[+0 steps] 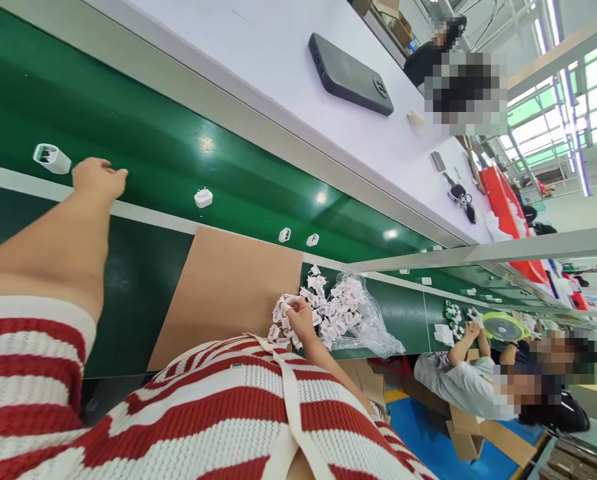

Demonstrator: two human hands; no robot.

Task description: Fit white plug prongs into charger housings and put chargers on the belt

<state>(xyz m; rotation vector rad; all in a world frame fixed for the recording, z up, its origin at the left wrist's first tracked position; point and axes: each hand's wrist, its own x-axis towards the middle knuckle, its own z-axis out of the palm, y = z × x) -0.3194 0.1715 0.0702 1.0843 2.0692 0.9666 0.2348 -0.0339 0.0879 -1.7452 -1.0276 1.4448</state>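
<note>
My left hand (98, 179) reaches over the green conveyor belt, its fingers loosely bent and a gap between thumb and fingers, nothing visible in them. Just left of it, on the belt, lies a white charger housing (52, 159), its open end showing dark insides. Farther right on the belt is a white plug piece (203, 197) with small prongs. My right hand (300, 316) is closed on a small white plastic plug part (290, 302) at the edge of a pile of similar parts (323, 313). The fingers partly hide that part.
A brown cardboard sheet (228, 280) lies on the dark green bench before me. A clear plastic bag (371, 317) holds more white parts. Two more housings (284, 235) sit on the belt. A black phone (351, 73) and keys (461, 195) rest on the white shelf. A co-worker (453, 373) sits farther right.
</note>
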